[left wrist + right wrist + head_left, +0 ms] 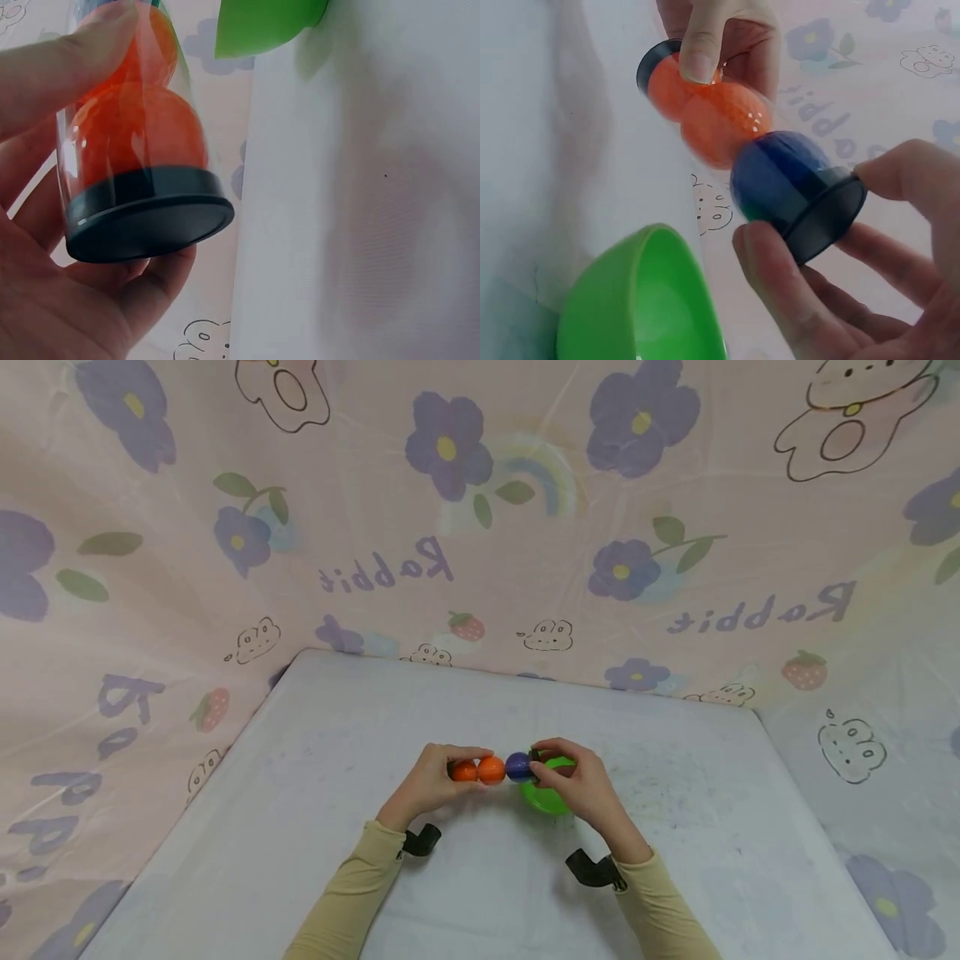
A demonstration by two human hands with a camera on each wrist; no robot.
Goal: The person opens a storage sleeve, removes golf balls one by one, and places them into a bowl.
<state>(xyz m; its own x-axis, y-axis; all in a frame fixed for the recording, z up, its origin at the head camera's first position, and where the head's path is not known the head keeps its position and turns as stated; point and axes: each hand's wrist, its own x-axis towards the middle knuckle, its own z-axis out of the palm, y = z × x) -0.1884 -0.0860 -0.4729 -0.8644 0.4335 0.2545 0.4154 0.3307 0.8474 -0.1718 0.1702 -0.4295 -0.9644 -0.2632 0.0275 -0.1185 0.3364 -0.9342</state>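
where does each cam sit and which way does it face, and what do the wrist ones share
Head: worn on the head, looking forward and down over the white table; left hand, right hand and both sleeves show.
Left wrist: worn there, looking at the left hand gripping the clear tube; only that hand shows.
Right wrist: worn there, looking at the right hand pinching the clear tube's other end; the left hand shows beyond.
Shared: both wrist views show the clear tube and green bowl.
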